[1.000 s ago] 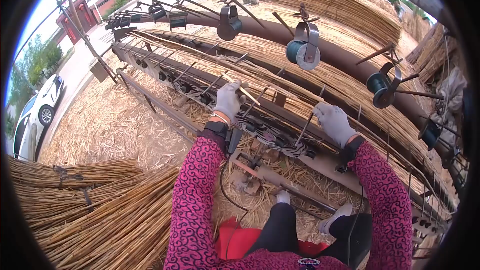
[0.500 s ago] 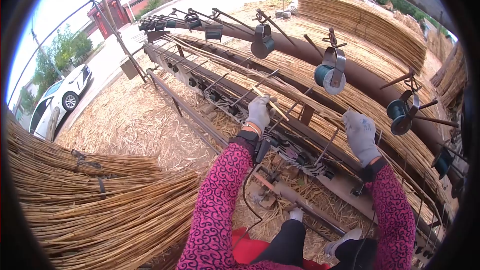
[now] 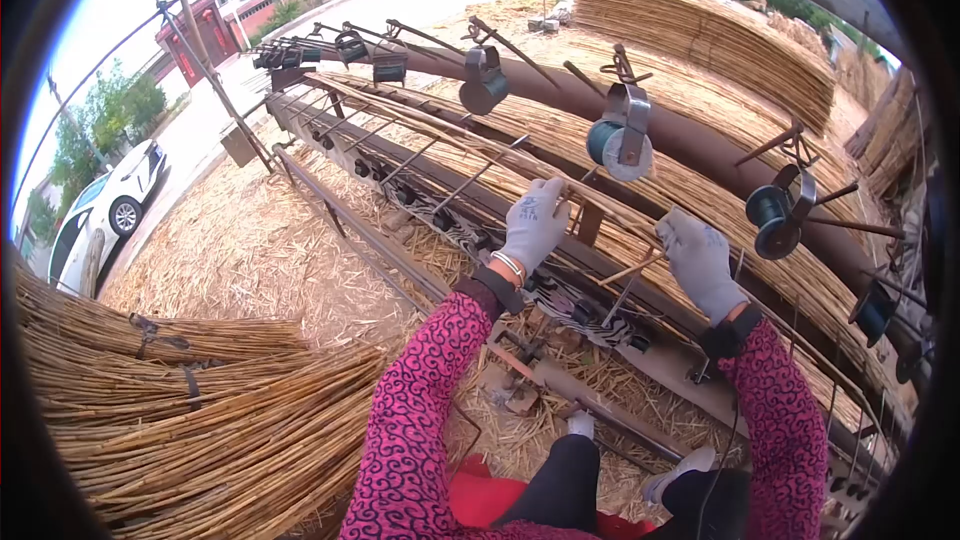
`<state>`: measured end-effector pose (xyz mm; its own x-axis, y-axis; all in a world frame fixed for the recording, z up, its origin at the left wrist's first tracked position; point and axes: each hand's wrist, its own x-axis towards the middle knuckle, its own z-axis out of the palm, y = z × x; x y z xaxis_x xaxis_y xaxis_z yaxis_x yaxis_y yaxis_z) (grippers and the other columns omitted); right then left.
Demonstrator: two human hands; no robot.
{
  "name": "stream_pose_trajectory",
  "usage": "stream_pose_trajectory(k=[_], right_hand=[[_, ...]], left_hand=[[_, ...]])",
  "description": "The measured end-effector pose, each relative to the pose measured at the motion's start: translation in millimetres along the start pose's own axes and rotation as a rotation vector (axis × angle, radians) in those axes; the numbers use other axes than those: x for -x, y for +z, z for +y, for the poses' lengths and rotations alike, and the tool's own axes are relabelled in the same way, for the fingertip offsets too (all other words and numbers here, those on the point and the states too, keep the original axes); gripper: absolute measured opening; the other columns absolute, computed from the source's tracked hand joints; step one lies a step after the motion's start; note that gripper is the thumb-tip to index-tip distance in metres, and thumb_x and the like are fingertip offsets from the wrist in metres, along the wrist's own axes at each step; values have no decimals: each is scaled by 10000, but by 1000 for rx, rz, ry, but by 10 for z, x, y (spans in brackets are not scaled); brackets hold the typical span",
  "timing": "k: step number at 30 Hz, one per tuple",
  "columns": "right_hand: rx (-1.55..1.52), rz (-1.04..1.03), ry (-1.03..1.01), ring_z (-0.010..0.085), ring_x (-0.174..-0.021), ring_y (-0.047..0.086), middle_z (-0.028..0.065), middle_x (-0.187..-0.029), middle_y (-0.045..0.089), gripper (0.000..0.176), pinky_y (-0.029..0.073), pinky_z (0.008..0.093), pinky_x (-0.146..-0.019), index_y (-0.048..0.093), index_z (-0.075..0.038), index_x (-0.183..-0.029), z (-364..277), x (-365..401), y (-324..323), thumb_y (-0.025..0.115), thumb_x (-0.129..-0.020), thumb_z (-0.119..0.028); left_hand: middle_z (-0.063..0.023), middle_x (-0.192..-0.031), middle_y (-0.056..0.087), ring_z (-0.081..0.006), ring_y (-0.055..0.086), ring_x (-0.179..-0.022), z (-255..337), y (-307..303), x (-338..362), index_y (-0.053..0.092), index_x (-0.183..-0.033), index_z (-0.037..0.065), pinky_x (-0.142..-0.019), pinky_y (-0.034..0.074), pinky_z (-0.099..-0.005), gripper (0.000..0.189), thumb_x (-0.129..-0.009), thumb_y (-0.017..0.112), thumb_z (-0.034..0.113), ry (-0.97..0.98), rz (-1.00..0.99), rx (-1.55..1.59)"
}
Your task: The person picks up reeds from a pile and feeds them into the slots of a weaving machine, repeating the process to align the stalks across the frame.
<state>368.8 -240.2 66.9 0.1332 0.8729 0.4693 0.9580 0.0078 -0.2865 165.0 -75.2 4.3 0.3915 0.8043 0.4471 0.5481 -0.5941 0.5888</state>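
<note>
Fuzzy pink sleeves (image 3: pixel 430 380) with black scrolls reaching forward; slender, glossy reed bundles (image 3: pixel 230 430) fanning at left. Left hand (image 3: pixel 537 222), pale-gloved, curling fingers over long reeds (image 3: pixel 480 140) lying along pronged metal rack (image 3: pixel 390 147) – grip hidden. Right hand (image 3: pixel 700 255), also gloved, bending fingers together beside same reeds, hold unclear – short pale stick (image 3: pixel 628 269) slanting near fingertips. Beyond, round wire spools (image 3: pixel 604 143) hanging from rusty curved pipe (image 3: pixel 690 140); flat-layered reed stack (image 3: pixel 700 40) lying farther off

We have open air between our left hand (image 3: pixel 537 223) and right hand (image 3: pixel 700 258); metal rods (image 3: pixel 480 176) jut toward us, spools (image 3: pixel 603 143) hang beyond.
</note>
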Motion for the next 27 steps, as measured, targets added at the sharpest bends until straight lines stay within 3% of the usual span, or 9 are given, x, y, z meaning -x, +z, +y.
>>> stream_pose_trajectory(k=[1,3,5,11,19,21,23,25,27], right_hand=[[35,17,-14,343,-761,631,134,-763,635,185,473,456,-662,597,-97,-882,-37,28,-9,530,-940,-259],[0,54,-79,344,-736,623,123,-775,633,178,475,452,-641,588,-78,-867,-82,116,-33,544,-930,-238],[27,18,-79,329,-726,633,123,-758,634,145,487,446,-636,589,-75,-866,-129,225,-64,557,-913,-208],[133,-98,-130,274,-681,655,72,-719,612,133,496,398,-550,538,-88,-958,-242,656,-158,586,-860,-164],[249,-268,-75,249,-693,670,66,-773,597,275,501,382,-520,542,-60,-991,-435,1275,-738,637,-792,-225],[174,-195,-113,233,-737,694,66,-772,643,101,529,352,-558,588,-70,-907,-364,1293,-919,583,-837,-141],[100,-168,-134,250,-727,694,66,-827,669,150,530,368,-565,606,-62,-955,-509,1194,-993,603,-834,-151],[55,-479,-148,212,-814,679,103,-914,662,237,537,352,-631,610,-53,-1080,-796,1021,-1011,593,-852,-118],[52,-409,-174,230,-747,692,91,-812,669,202,531,363,-566,610,-37,-990,-908,1019,-988,618,-816,-140]], left_hand=[[-146,-1146,603,-305,656,-824,166,75,73,539,-1208,70,-733,523,-403,399,-833,631,171,307,57,-150],[-125,-1112,624,-330,634,-922,410,196,151,510,-1283,132,-754,514,-445,483,-813,618,164,481,-85,-143],[-116,-1096,623,-334,631,-904,509,352,114,508,-1287,129,-751,516,-446,484,-817,619,151,536,-251,-124],[-100,-1054,626,-323,617,-917,610,664,99,544,-1257,141,-784,493,-433,455,-808,618,120,768,-220,-132],[-146,-1201,574,-332,545,-1127,678,813,160,538,-1252,66,-952,446,-409,421,-833,571,64,552,-228,46],[-147,-1154,594,-320,573,-1074,719,810,241,565,-1213,55,-920,461,-398,370,-843,556,54,621,-203,31],[-142,-1096,616,-317,597,-1007,796,782,320,585,-1177,53,-878,473,-396,327,-851,557,59,469,-153,76],[-128,-1032,633,-298,610,-954,982,686,333,595,-1156,54,-841,478,-392,292,-866,583,87,505,-185,75],[-125,-1078,621,-283,609,-947,1114,666,437,576,-1201,62,-845,473,-390,349,-856,614,101,439,-217,62]])
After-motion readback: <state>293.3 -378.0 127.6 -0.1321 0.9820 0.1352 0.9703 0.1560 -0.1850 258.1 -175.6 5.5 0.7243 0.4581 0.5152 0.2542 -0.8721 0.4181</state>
